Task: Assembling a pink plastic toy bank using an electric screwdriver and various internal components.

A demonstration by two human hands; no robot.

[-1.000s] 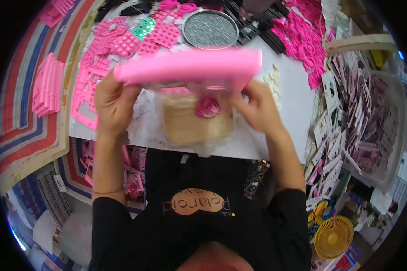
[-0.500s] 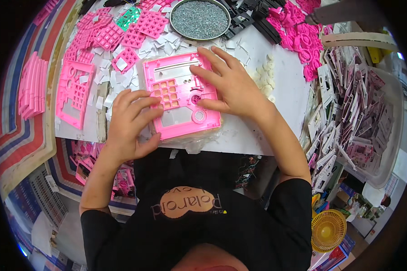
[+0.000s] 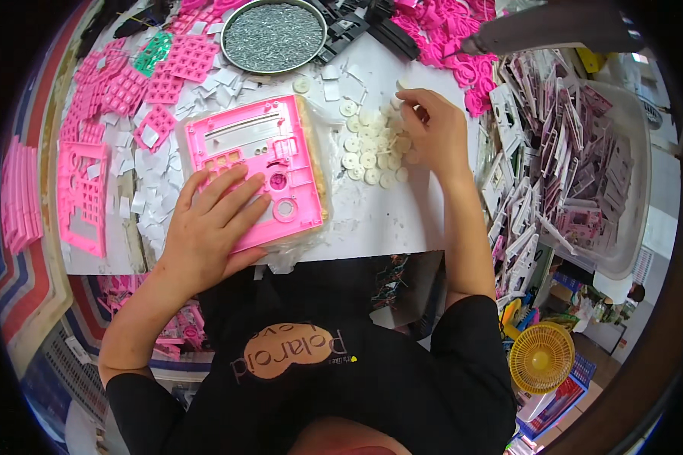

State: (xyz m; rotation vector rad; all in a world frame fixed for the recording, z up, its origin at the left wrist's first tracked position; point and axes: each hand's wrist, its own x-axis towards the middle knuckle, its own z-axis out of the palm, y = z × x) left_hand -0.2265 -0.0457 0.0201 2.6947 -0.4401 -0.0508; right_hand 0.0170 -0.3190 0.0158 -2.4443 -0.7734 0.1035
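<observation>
A pink plastic casing panel (image 3: 311,216) lies inner side up on a tan, plastic-wrapped pad (image 3: 315,136). It has a grid of square openings, a long slot and a round ring. My left hand (image 3: 216,220) rests flat across its lower left part, fingers spread, covering much of the grid. Over at the right, my right hand (image 3: 436,136) is at the edge of a pile of small white plastic discs (image 3: 372,152). Its fingers are curled together with the tips among the discs; whatever is between them is hidden.
A round tin of small metal screws (image 3: 273,38) stands at the back. Pink keypads (image 3: 186,57), white paper pieces (image 3: 155,178) and another pink panel (image 3: 83,197) lie leftward. A dark screwdriver-like tool (image 3: 539,30) juts over pink parts; a clear bin (image 3: 634,174) stands right.
My right hand has left the pink panel and moved right to the white discs. My left hand has slid further over the panel. The whole view has shifted.
</observation>
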